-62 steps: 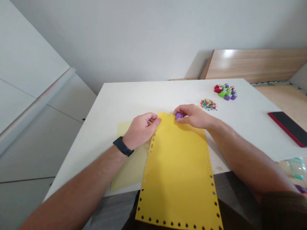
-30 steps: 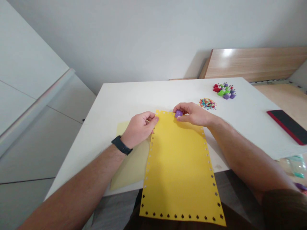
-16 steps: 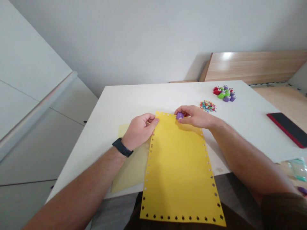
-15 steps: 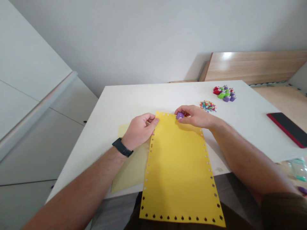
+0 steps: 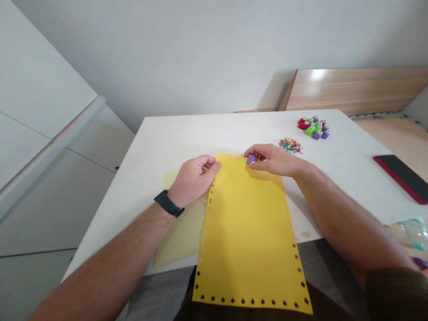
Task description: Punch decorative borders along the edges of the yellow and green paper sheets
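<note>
A bright yellow sheet [image 5: 252, 232] with small shapes punched along its edges reaches from the table over its front edge. My left hand [image 5: 197, 178] pinches the sheet's upper left corner between thumb and fingers; a dark band is on that wrist. At the top edge, my right hand [image 5: 272, 160] holds a small purple punch [image 5: 252, 158] between thumb and fingers. The punch sits on the paper's edge, partly hidden by the fingers. A paler yellow sheet [image 5: 182, 236] lies on the table under my left wrist.
Red, green and purple punches [image 5: 314, 127] are grouped at the back right of the white table [image 5: 187, 133]. Nearer is a pile of colourful paper bits [image 5: 290, 145]. A black and red flat object [image 5: 403, 177] lies at the right. A wooden board [image 5: 354, 89] stands behind.
The whole view has shifted slightly. Both hands keep their grips, and the purple punch looks slightly turned at the sheet's top edge.
</note>
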The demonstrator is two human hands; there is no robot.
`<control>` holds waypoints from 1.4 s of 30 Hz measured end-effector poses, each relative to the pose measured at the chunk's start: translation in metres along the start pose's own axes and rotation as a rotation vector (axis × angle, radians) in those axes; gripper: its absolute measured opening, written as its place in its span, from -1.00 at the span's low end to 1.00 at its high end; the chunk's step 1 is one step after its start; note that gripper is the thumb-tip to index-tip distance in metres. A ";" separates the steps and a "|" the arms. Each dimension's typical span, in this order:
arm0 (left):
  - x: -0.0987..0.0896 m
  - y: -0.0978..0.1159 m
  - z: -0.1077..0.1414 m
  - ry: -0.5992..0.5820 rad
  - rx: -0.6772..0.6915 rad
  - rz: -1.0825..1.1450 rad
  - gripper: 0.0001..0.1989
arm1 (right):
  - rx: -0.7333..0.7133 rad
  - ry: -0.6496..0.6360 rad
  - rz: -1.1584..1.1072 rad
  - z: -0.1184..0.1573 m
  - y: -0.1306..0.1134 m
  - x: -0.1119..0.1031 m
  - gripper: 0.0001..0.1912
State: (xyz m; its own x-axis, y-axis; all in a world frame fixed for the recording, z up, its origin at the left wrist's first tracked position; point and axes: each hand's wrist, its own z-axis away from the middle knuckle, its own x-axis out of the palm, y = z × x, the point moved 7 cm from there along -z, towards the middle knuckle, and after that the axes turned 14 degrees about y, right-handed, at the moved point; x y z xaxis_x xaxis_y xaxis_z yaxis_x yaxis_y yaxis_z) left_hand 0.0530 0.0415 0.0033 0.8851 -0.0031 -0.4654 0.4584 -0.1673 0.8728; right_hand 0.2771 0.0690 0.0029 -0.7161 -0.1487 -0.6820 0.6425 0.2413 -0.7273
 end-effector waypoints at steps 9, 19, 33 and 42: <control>-0.001 0.000 0.001 0.004 -0.013 -0.014 -0.67 | -0.020 -0.031 0.028 0.002 -0.006 0.002 -0.66; 0.000 0.000 0.001 -0.005 0.000 -0.023 -0.61 | -0.052 -0.050 0.056 0.002 -0.003 0.004 -0.66; 0.001 0.001 0.001 -0.019 -0.004 -0.012 -0.67 | -0.067 -0.050 0.104 0.002 -0.004 0.006 -0.66; 0.001 0.001 0.001 -0.022 0.001 -0.041 -0.68 | -0.101 -0.035 0.190 0.003 -0.009 0.007 -0.68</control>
State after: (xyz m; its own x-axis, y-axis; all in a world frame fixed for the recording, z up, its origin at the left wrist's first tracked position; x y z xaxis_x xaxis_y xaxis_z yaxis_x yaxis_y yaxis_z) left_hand 0.0543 0.0403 0.0037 0.8637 -0.0181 -0.5037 0.4940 -0.1684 0.8530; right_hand 0.2675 0.0628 0.0042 -0.5740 -0.1244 -0.8093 0.7328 0.3630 -0.5755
